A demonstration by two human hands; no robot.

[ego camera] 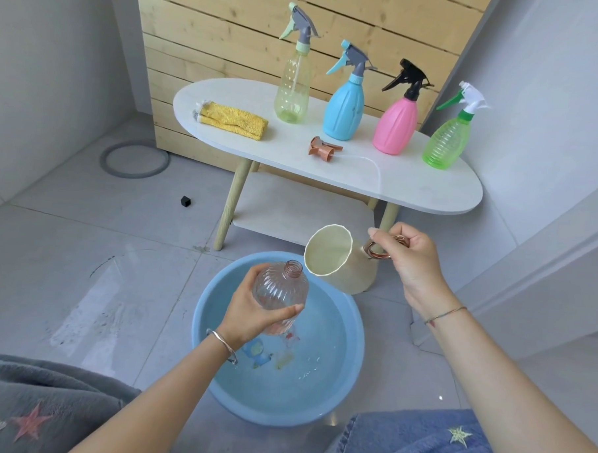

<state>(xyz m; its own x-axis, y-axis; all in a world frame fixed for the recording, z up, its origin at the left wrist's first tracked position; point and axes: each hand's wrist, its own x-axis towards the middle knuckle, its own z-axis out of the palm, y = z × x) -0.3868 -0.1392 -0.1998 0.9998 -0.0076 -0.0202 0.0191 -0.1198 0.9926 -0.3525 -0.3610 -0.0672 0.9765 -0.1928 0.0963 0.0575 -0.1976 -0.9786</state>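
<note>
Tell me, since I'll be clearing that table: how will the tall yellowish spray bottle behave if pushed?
Probably light: the tall yellowish spray bottle looks see-through and nearly empty. Likely tippy too, being tall, narrow and topped by a trigger head. Its thin plastic walls would probably flex under a squeeze.

Left hand (252, 315) hides part of the clear bottle (283, 282).
</note>
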